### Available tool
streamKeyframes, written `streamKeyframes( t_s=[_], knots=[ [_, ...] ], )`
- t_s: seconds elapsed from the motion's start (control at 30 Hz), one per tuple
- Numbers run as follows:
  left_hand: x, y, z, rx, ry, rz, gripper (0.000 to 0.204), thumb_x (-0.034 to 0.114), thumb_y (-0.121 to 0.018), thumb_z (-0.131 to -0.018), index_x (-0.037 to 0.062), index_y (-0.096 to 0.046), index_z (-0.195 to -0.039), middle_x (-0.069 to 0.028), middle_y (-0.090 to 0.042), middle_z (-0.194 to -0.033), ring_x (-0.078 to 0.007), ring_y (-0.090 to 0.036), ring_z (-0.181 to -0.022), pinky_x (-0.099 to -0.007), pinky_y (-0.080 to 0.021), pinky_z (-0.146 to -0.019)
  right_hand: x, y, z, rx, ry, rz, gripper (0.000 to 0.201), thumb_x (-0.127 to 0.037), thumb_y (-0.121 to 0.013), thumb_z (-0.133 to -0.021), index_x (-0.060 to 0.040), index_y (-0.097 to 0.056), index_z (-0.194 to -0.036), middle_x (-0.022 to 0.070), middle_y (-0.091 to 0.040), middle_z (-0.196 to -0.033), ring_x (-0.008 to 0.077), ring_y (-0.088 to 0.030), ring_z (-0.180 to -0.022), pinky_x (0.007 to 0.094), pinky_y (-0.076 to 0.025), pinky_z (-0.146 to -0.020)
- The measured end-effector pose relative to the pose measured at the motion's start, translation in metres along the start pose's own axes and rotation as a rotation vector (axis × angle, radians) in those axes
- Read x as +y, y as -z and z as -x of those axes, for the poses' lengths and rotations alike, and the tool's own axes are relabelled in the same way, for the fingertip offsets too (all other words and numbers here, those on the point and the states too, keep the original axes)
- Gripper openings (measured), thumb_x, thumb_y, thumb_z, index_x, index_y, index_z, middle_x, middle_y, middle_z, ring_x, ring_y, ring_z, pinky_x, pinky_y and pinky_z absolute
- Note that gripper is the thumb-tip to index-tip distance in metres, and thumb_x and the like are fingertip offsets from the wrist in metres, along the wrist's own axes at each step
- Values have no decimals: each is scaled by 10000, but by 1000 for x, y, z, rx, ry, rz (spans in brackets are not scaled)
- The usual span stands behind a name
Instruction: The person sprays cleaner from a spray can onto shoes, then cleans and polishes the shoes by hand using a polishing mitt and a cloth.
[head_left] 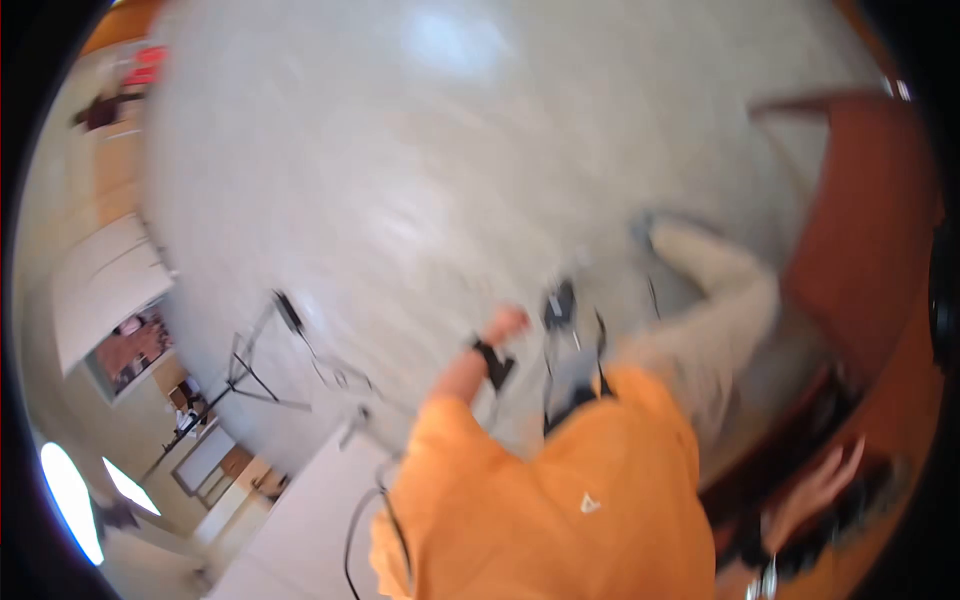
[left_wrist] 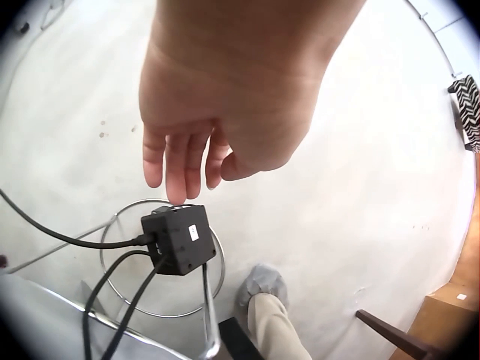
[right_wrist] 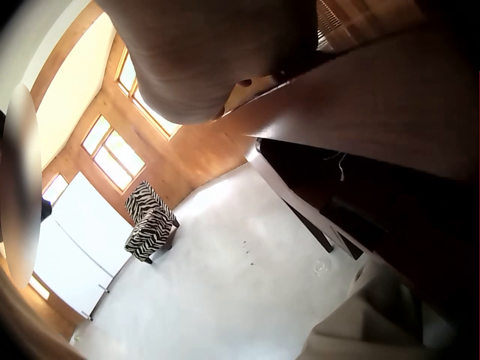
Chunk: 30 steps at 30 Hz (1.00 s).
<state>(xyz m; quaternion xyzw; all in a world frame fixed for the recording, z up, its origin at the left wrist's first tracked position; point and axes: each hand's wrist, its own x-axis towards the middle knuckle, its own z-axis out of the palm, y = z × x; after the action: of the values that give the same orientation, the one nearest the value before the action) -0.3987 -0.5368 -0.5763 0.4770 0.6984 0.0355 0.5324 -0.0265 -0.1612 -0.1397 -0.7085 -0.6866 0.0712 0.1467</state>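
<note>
Held out over the pale floor, my left hand [head_left: 507, 322] hangs with loose, slightly bent fingers and holds nothing. In the left wrist view, the fingertips of this hand [left_wrist: 225, 112] lie just above a black box [left_wrist: 180, 240] with cables; whether they touch it cannot be told. My right hand [head_left: 815, 490] is low at the right in the head view, blurred, fingers spread beside reddish-brown furniture [head_left: 870, 230]. In the right wrist view, the hand [right_wrist: 210, 60] is dark against a brown surface [right_wrist: 360, 97], its fingers mostly hidden.
A metal ring [left_wrist: 107, 259] surrounds the black box in the left wrist view, near a covered shoe [left_wrist: 264, 283]. A black tripod [head_left: 240, 375] and a pale tabletop [head_left: 300, 510] stand at the left. A zebra-patterned chair [right_wrist: 150, 225] is farther off.
</note>
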Motion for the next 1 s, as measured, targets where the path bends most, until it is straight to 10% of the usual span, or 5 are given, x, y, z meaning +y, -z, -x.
streamKeyframes(
  t_s=[0.07, 0.17, 0.2, 0.6, 1.0],
  knots=[
    [39, 21, 15, 143, 355, 1099, 227, 260, -543, -816, 49, -624, -841, -89, -632, -801, -193, -617, -722, -342, -512, -638, -3, 16, -5, -61, 168, 257, 381, -192, -424, -941, 22, -436, -1257, 169, -438, -1303, 287, -407, -1208, 347, -290, -1025],
    [45, 33, 3, 127, 238, 1046, 251, 253, -511, -821, 34, -600, -906, -104, -624, -797, -219, -629, -702, -373, -512, -618, 63, 8, -16, 73, 226, 133, 471, -206, -449, -923, 29, -341, -1317, 192, -341, -1372, 312, -325, -1271, 384, -243, -1055],
    [72, 54, -7, 87, 752, 1218, 244, 233, -510, -816, 29, -588, -926, -104, -627, -829, -217, -629, -699, -360, -502, -590, 60, 9, -18, 103, 224, 59, 498, -221, -474, -911, 32, -337, -1318, 200, -339, -1368, 323, -326, -1266, 393, -248, -1052],
    [101, 82, -2, 183, 685, 1184, 320, 228, -511, -807, 9, -544, -1038, -124, -622, -949, -231, -623, -751, -369, -496, -638, 17, 2, -24, -142, 407, 223, 841, -462, -574, -820, 40, -193, -1377, 247, -181, -1429, 384, -205, -1314, 507, -211, -1041],
    [138, 12, 23, -469, 771, 1083, 838, 622, -363, -827, 39, -173, -1399, -227, -298, -1369, -328, -473, -1101, -421, -403, -924, 24, -6, -24, -158, 390, 257, 872, -512, -500, -827, -6, -98, -1412, 191, -94, -1472, 368, -131, -1348, 540, -195, -1030]
  ],
)
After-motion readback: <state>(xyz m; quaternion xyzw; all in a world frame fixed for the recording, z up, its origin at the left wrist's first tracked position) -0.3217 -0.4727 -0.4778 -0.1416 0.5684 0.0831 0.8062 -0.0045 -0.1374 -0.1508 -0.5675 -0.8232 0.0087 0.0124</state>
